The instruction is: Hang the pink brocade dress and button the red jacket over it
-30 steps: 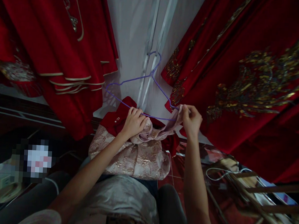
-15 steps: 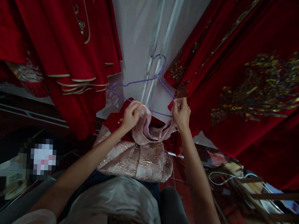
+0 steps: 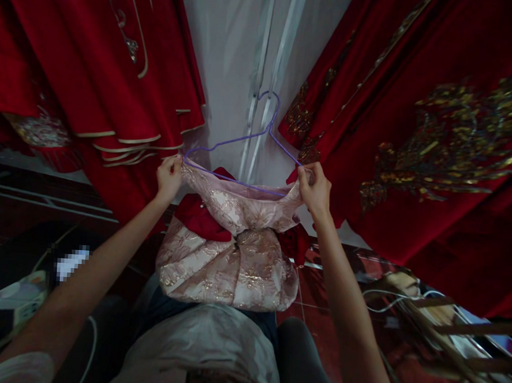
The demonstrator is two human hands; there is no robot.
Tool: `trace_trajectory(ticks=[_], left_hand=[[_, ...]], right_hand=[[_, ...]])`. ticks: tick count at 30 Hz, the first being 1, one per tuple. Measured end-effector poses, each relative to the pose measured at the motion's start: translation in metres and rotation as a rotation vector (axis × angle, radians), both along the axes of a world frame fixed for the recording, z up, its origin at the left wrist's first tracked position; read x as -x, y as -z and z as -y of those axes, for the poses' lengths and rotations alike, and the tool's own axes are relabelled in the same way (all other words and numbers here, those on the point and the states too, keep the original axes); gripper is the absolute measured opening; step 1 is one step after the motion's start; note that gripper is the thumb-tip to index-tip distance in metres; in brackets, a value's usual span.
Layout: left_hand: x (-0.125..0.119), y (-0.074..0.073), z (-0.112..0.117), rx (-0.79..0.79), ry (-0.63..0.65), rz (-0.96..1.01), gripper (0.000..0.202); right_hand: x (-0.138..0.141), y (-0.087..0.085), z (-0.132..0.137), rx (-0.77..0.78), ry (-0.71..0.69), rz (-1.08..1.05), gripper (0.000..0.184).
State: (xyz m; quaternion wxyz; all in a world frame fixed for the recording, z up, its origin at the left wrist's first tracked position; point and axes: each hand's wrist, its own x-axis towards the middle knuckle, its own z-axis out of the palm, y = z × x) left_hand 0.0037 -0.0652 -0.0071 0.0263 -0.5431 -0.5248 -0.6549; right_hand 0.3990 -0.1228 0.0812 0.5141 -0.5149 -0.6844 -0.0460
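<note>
A purple wire hanger is in front of me, its hook up by the white wall. A pink and gold brocade garment with a red lining hangs from it down toward my lap. My left hand pinches the garment's edge at the hanger's left end. My right hand is closed on the cloth and the hanger's right end. The cloth is stretched between both hands along the hanger's lower bar.
Red embroidered robes hang at the left and more red robes with gold embroidery hang at the right. A white wall with metal rails lies between them. Wooden slats and a white cable lie at the lower right.
My left hand has slid left along the hanger to its left end, pulling the pink cloth out flat. My right hand stayed at the right end.
</note>
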Motion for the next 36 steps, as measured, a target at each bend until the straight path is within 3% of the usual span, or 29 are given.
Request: trace_trajectory(ticks=[8,15,23,26,30,36], left_hand=[[-0.001,0.003,0.003,-0.008,-0.005,0.046,0.039],[-0.002,-0.011,0.000,-0.008,0.062,-0.024,0.037],[0.008,0.009,0.008,0.021,0.040,0.041,0.035],[0.011,0.008,0.012,0.006,0.054,0.028,0.034],[0.010,-0.009,0.004,0.007,0.074,-0.072,0.036],[-0.018,-0.055,-0.012,0.008,0.227,-0.314,0.038]], right_hand=[[-0.002,0.001,-0.002,-0.028,0.003,0.031,0.035],[-0.006,0.001,-0.004,-0.055,0.027,0.058,0.032],[-0.004,0.003,-0.004,-0.042,0.008,0.045,0.030],[-0.005,0.003,-0.005,-0.051,0.015,0.050,0.029],[-0.006,0.002,-0.004,-0.048,0.020,0.068,0.028],[-0.007,-0.001,-0.002,-0.027,0.016,0.054,0.028]])
